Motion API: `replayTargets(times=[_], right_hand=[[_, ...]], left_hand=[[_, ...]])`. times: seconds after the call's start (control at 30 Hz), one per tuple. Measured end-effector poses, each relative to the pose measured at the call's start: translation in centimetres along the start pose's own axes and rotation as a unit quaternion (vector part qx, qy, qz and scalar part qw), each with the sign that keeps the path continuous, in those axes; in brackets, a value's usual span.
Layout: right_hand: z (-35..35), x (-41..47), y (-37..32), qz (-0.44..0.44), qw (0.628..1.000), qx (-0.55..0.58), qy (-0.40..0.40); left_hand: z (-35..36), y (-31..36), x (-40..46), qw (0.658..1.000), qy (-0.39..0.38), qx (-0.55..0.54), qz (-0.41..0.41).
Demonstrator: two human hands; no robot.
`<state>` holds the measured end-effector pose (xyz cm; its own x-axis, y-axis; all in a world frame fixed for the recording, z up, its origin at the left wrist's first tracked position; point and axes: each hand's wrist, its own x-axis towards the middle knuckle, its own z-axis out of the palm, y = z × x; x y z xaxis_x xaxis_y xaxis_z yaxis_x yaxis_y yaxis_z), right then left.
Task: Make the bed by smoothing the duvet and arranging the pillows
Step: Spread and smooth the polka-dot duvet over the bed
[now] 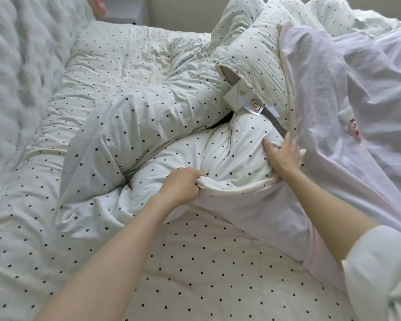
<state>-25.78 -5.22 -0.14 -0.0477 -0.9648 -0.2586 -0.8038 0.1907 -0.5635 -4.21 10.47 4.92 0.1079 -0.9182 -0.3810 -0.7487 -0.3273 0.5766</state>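
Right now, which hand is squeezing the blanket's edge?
The left hand. Its fingers bunch the polka-dot duvet edge, while the right hand lies flatter on it.

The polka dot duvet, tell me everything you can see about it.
The duvet is white, soft-looking crinkled fabric with small dark dots, thickly padded. It lies unsmoothed, bunched into fat rolls and deep folds across the dotted sheet. The left hand grips a gathered edge of it; the right hand rests on its bulging corner, thumb pressed into the fabric. A crinkled pillow with tags leans over it, and plain pale bedding lies along its right side.
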Motion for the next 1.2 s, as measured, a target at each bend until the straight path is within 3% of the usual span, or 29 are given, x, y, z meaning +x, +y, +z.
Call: replayTargets(times=[0.07, 0.17, 0.23, 0.37, 0.47, 0.53, 0.6, 0.67, 0.73, 0.8, 0.93, 0.97, 1.03, 1.1, 1.2], right_hand=[[0.1, 1.4, 0.4, 0.050, 0.995, 0.082, -0.032], [1.2, 1.3, 0.4, 0.138, 0.957, 0.233, -0.101], [2.4, 0.5, 0.0, 0.135, 0.948, 0.278, -0.080], [2.5, -2.0, -1.0, 0.092, 0.942, 0.321, -0.026], [1.1, -4.6, -1.0, 0.074, 0.951, 0.299, -0.004], [0.4, -7.5, -1.0, 0.084, 0.948, 0.308, 0.009], [-0.2, -10.4, -1.2, 0.101, 0.937, 0.335, 0.015], [-0.9, -14.4, -2.0, 0.108, 0.922, 0.370, 0.011], [-1.4, -18.7, -2.9, 0.110, 0.912, 0.396, -0.003], [-1.8, -23.4, -3.6, 0.086, 0.912, 0.400, -0.020], [-1.0, -33.5, -4.4, 0.031, 0.905, 0.413, -0.099], [-0.5, -35.8, -4.4, 0.009, 0.903, 0.411, -0.126], [0.4, -39.4, -3.9, -0.012, 0.907, 0.388, -0.165], [0.9, -41.4, -2.8, 0.016, 0.907, 0.371, -0.198], [1.3, -42.2, -0.4, 0.134, 0.889, 0.390, -0.200]], left_hand=[[0.0, 0.0, 0.2, 1.000, -0.011, -0.014, -0.006], [0.9, -0.5, 0.4, 0.999, -0.014, -0.020, -0.022], [1.8, -1.3, 0.1, 0.999, 0.003, -0.011, -0.031], [3.9, -3.3, -1.6, 0.980, 0.153, 0.077, -0.105], [4.3, -3.9, -3.7, 0.937, 0.256, 0.016, -0.238], [4.1, -4.4, -5.5, 0.932, 0.194, -0.051, -0.302], [3.8, -4.4, -7.1, 0.922, 0.066, -0.175, -0.339], [3.6, -3.8, -9.6, 0.864, -0.087, -0.361, -0.339], [3.9, -2.9, -11.7, 0.828, -0.187, -0.443, -0.289], [4.5, -1.9, -14.2, 0.804, -0.218, -0.497, -0.244], [5.0, -1.2, -19.7, 0.654, -0.182, -0.712, -0.176], [4.7, -1.7, -21.1, 0.633, -0.170, -0.737, -0.166], [3.5, -3.6, -23.8, 0.637, -0.140, -0.742, -0.154], [1.8, -5.8, -25.7, 0.698, -0.093, -0.689, -0.170], [0.5, -7.1, -27.6, 0.779, -0.050, -0.587, -0.213]])
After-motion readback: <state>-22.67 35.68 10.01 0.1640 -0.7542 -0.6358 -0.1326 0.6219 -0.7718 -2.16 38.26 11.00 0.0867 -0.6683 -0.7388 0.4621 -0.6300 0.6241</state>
